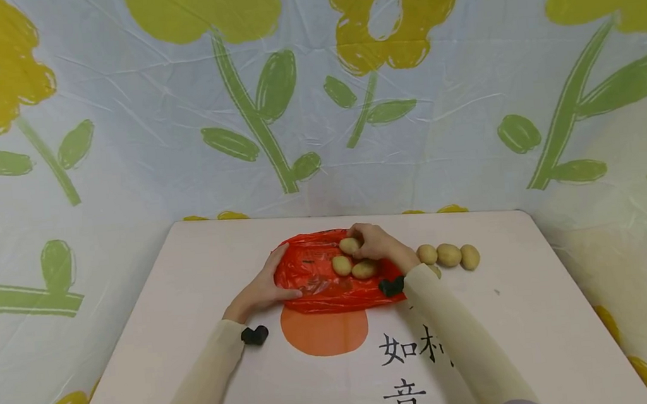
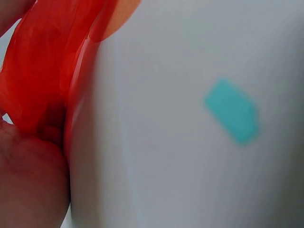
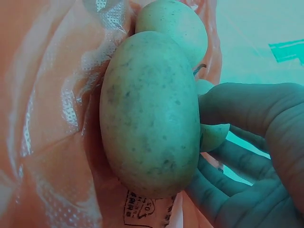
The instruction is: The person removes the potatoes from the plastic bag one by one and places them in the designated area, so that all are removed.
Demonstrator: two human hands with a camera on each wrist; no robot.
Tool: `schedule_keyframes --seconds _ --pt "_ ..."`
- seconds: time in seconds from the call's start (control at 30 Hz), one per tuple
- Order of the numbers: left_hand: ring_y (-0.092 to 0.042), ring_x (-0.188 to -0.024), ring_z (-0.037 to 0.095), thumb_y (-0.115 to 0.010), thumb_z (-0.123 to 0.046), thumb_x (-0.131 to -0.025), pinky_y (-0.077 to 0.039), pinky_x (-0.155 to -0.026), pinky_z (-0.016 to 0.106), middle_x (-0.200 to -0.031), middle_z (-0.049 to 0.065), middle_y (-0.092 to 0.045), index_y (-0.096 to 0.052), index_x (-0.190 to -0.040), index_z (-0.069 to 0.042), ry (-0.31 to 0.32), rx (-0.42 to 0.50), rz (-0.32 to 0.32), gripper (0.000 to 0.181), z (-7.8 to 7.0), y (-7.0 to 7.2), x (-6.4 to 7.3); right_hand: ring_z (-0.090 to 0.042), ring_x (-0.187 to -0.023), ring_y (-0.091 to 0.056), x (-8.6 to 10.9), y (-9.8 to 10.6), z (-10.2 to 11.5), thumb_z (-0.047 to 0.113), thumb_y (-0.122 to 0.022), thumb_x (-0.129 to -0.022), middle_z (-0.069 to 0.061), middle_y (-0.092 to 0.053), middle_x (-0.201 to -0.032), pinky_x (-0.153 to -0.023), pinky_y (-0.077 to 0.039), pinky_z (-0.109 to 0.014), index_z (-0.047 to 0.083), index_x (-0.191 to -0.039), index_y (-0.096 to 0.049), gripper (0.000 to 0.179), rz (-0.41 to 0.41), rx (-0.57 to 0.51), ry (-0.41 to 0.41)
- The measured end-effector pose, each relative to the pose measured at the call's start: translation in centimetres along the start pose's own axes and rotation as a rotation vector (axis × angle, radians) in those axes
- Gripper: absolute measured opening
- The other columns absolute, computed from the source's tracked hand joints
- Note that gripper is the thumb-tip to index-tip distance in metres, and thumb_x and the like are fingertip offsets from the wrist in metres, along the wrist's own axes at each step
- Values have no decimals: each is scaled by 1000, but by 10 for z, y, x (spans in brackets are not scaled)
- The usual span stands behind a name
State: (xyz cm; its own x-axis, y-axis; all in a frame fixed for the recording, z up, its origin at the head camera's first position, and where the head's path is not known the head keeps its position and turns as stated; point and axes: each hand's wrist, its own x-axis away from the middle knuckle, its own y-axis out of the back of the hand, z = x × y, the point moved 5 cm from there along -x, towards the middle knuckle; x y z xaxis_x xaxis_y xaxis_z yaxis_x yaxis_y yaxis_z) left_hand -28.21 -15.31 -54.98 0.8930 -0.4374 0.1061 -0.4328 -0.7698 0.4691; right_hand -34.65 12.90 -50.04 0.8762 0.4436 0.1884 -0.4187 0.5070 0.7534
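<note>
A red plastic bag [image 1: 312, 272] lies flat and crinkled on the table. My left hand [image 1: 264, 286] rests at its left end, thumb and fingers spread wide against the plastic. In the left wrist view, the red plastic [image 2: 42, 71] lies against the palm, and part of the hand shows dimly through it. My right hand [image 1: 375, 242] pinches a potato [image 1: 349, 245] over the bag's far side. Two more potatoes lie on the bag: a round one [image 1: 342, 265] and a longer one [image 1: 365, 269]. The longer potato [image 3: 149, 114] fills the right wrist view, partly hiding the pinched potato [image 3: 214, 137].
Several potatoes [image 1: 449, 255] lie on the table right of the bag, one partly behind the right sleeve. The pale table [image 1: 208, 255] bears an orange disc [image 1: 325, 332] and black characters [image 1: 398, 348]. A flower-printed cloth [image 1: 318, 132] hangs behind the table.
</note>
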Motion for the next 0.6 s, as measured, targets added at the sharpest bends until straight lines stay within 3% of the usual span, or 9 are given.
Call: schedule_keyframes --seconds 0.33,0.6 --pt "1 -160 34 -88 -30 -78 -11 -125 67 -174 6 -3 -10 -167 -22 -4 -9 -2 118 0 0 -1 -30 -114 -60 5 4 3 11 -76 -88 -16 -66 -130 -104 -50 -48 4 -127 -64 42 -23 -8 14" --pt "1 -161 34 -88 -32 -78 -11 -125 67 -174 6 -3 -10 -167 -25 -9 -26 -6 118 2 1 -1 -32 -113 -61 17 18 15 10 -75 -87 -15 -67 -127 -100 -53 -48 6 -127 -65 42 -86 -66 46"
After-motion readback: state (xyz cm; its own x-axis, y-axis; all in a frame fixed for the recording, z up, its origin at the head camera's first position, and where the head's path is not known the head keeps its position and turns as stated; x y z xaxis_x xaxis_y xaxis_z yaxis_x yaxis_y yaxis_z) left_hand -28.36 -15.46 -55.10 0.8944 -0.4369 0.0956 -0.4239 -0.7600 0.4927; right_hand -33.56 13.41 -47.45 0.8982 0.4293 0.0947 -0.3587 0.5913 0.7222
